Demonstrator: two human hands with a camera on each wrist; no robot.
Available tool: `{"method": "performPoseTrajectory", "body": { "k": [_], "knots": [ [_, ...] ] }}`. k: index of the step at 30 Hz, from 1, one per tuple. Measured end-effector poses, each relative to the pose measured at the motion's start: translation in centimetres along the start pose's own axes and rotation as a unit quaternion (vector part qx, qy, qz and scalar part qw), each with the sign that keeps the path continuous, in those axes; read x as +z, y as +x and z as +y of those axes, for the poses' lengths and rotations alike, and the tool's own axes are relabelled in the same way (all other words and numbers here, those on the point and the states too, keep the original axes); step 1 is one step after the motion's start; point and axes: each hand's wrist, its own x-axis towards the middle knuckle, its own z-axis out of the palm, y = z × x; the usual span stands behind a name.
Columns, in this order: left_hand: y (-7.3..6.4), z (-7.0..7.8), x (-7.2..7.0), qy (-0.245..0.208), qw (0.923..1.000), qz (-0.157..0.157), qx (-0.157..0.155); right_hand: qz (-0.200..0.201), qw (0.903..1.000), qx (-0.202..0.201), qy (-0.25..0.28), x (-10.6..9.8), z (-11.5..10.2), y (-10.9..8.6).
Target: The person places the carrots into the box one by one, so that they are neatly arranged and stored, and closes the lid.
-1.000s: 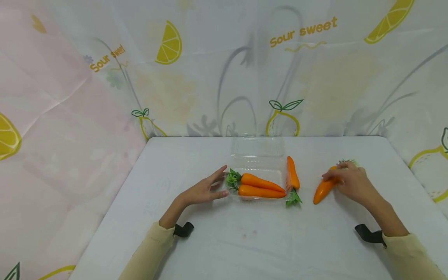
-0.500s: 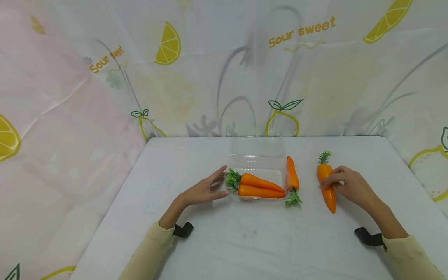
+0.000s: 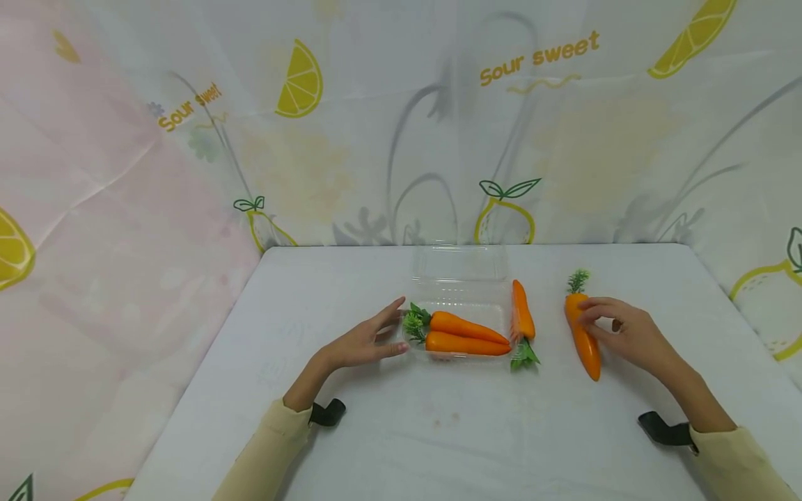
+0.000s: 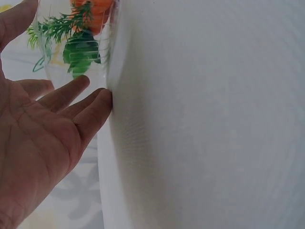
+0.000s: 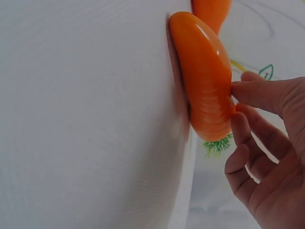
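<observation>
Right hand (image 3: 629,334) is curved at loose carrot (image 3: 589,353) on surface (image 3: 476,445), fingertips touching; whether pinched cannot be told. Left hand (image 3: 360,343) is spread beside clear container (image 3: 464,305) holding two carrots (image 3: 466,343); fourth carrot (image 3: 523,316) is seen just beside its right end. Positioning is judged in hand; for lifting, surer grip is called for

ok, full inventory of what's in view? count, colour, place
Table: 1, white, centre
Clear box: 1, transparent, mid-table, lid open at the far side
Boxed carrots: 2, orange with green tops, in clear box
Middle carrot: 1, orange, green top, right beside clear box
Right carrot: 1, orange, green top, on table, farther right
Backdrop: 1, white and pink, lemon print, around table
Sleeves: 2, cream, lower left and right
Wrist pieces: 2, black, at cuffs
Left grip: 1, bare, at clear box's left end
Right grip: 1, bare, touching right carrot
</observation>
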Motion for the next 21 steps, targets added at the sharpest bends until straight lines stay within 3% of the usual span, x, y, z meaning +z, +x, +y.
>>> {"method": "performPoseTrajectory", "body": {
  "k": [5, 11, 16, 21],
  "knots": [
    [-0.01, -0.10, -0.02, 0.000, 1.0000, 0.000, 0.002, -0.029, 0.9961, 0.083, -0.011, -0.29, -0.47, 0.40],
    [0.01, -0.18, -0.04, 0.001, 1.0000, -0.002, 0.002, -0.083, 0.9773, 0.195, 0.009, -0.50, -0.91, 0.79],
    [0.05, -0.23, -0.04, 0.001, 1.0000, -0.003, 0.004, -0.119, 0.9641, 0.235, 0.036, -0.75, -0.99, 0.95],
    [0.08, -0.24, -0.02, 0.001, 1.0000, -0.003, 0.006, -0.141, 0.9572, 0.250, 0.038, -0.73, -0.83, 1.03]
  ]
}}
